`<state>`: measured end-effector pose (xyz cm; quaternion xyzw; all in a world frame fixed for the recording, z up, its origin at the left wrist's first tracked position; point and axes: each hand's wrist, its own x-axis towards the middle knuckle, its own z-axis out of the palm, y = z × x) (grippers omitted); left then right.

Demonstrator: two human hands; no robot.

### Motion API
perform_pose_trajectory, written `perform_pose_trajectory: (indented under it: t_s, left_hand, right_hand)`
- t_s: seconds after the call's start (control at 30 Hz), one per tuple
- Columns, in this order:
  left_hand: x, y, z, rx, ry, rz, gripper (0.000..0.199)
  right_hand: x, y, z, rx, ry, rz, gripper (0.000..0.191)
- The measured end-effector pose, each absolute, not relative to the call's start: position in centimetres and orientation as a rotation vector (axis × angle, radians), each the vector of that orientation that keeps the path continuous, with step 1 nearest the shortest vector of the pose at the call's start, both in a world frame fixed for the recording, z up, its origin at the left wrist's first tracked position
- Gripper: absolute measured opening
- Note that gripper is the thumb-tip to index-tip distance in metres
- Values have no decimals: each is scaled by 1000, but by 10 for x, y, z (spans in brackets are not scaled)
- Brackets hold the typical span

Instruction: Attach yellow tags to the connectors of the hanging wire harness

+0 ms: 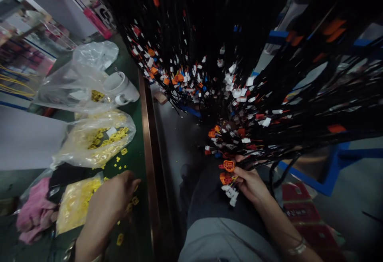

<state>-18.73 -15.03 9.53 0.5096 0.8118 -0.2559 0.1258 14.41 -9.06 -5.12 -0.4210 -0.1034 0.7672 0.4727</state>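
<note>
My right hand (251, 184) is closed on an orange connector (229, 166) at the end of a black cable bundle; a second orange connector (226, 178) and white connectors (230, 193) hang just below it. My left hand (112, 198) is over the green bench top, its fingers bent down near small yellow pieces (135, 201). Whether those fingertips hold a piece is hidden. Left of it lies a clear bag of yellow pieces (76, 202), and a larger open bag (98, 138) sits beyond.
Black cables (191, 22) with white, orange and blue connectors hang across the top and right. A white mug (121, 88) and pink gloves (37, 212) are on the green bench (136, 130). A blue frame (332, 170) stands at the right.
</note>
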Motion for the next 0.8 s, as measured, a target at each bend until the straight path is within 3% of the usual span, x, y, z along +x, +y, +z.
perform_pose_trajectory:
  t_s: [0.23,0.33,0.5,0.63,0.8]
  left_hand:
    - [-210,-175,71,1256,2440,-529,27]
    - [-207,-174,74,1255,2405,-470,22]
    - [-214,-182,88,1331,2555,-538,39]
    - [-215,-180,103,1460,2652,-576,33]
    - [-178,-150,106,1755,2470,281,25]
  right_hand:
    - [142,-90,-49,-1052,-239,1879,38]
    - [143,-91,-49,-1051,-230,1878,39]
    - [143,-91,-48,-1037,-220,1885,40]
    - [141,-91,-47,-1029,-230,1878,39]
    - [141,-89,-47,-1030,-250,1868,40]
